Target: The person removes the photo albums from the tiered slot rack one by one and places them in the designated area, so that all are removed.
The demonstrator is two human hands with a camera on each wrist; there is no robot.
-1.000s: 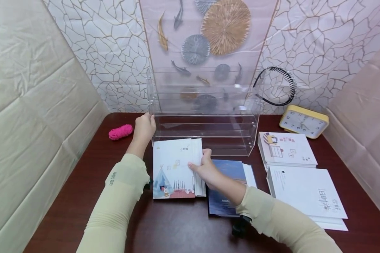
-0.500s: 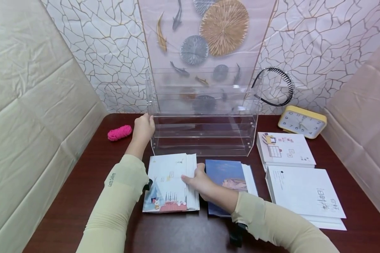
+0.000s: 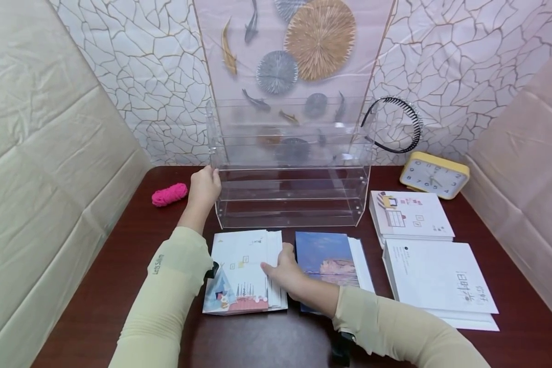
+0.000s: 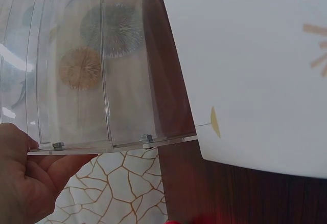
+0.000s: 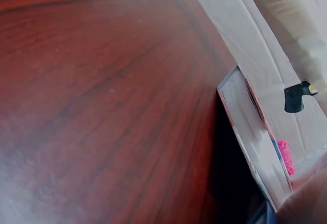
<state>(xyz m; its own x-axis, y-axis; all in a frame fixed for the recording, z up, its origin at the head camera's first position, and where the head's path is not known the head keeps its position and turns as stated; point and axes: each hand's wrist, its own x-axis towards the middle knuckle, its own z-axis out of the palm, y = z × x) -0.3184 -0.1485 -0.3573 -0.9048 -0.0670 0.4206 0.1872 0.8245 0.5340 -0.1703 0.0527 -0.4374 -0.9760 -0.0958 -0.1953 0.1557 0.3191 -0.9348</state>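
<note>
My left hand (image 3: pixel 205 186) pinches the left side panel of a clear acrylic display rack (image 3: pixel 290 217), thumb and fingers on opposite sides of it in the left wrist view. A white photo album (image 3: pixel 239 266) with a tent drawing lies in front of the rack. Along its right edge, my right hand (image 3: pixel 282 268) grips it, thumb on the cover. In the right wrist view the album's page edges (image 5: pixel 253 137) show close over the dark red table. A blue photo album (image 3: pixel 324 255) with a seaside picture lies just right of that hand, partly covered by the forearm.
Two groups of white albums lie at the right, one with a shop drawing (image 3: pixel 414 217) and one nearer (image 3: pixel 441 276). Behind them a yellow clock (image 3: pixel 434 175) leans by the wall. A black headband (image 3: pixel 416 125) stands beside the rack. Pink yarn (image 3: pixel 169 194) lies at the left.
The white album in my right hand has come down and back from the rack, slightly leftward, and now lies flatter on the table. My left hand stays on the rack's side panel.
</note>
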